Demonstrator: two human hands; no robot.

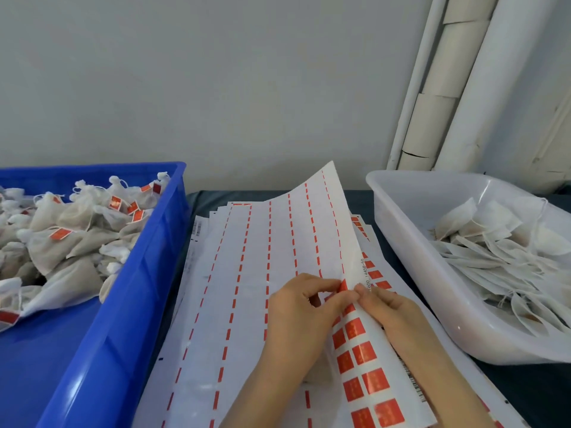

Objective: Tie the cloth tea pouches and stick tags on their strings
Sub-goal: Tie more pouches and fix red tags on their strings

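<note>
Blue crate [139,288]; pale tub [417,257]; white pipes [472,88] on grey wall [216,72]; dark table [531,393], perhaps cloth-covered.

The sticker sheet [272,257] is white with red dashed lines and red tags [355,330]. The crate [129,291] is blue, the tub [411,251] translucent white. The worktop [531,384] is dark.

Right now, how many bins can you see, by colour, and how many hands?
Blue bin: 1
White translucent tub: 1
Hands: 2, the left hand and right hand, both pinching the sticker sheet
Total: 4
</note>
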